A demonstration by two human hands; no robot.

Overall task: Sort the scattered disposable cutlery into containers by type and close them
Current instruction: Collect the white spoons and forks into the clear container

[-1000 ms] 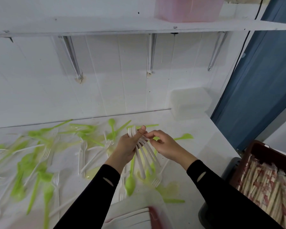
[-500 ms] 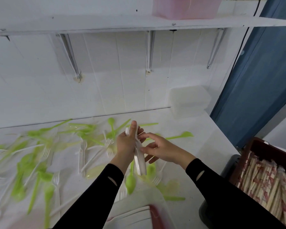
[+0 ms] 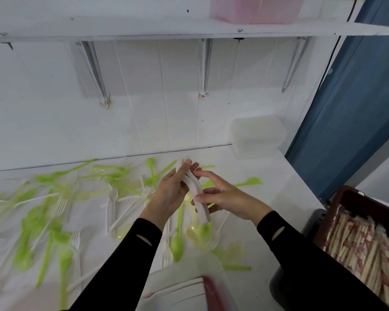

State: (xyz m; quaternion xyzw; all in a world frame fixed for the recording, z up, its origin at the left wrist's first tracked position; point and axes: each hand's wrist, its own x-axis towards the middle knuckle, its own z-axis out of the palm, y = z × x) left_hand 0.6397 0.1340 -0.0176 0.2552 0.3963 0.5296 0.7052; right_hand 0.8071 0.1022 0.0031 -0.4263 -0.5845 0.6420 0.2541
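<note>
Across the left and centre of the white table (image 3: 267, 176), green spoons (image 3: 177, 245) and loose white forks (image 3: 112, 198) lie scattered and overlapping; the far-left pieces are blurred. My left forearm, in a black sleeve, rises from the bottom edge toward the centre. My left hand (image 3: 170, 194) is held above the table with its back toward me, thumb pointing up along the white cutlery stack (image 3: 198, 187) and fingers curled round its upper part. The stack is held clear of the table, tilted, with its upper end away from me and its lower end toward me and to the right. Its ends are too blurred to tell the type. My right hand (image 3: 228, 199) meets the stack from the right, index finger laid along the upper part and thumb pressed on the near face lower down, with the remaining fingers curled behind. Both hands are together, clamped on the stack. At the back right of the table stands a clear lidded container (image 3: 257, 134). Beyond the table's right edge sits a dark crate (image 3: 350, 198) filled with wrapped chopsticks (image 3: 364, 243).
</note>
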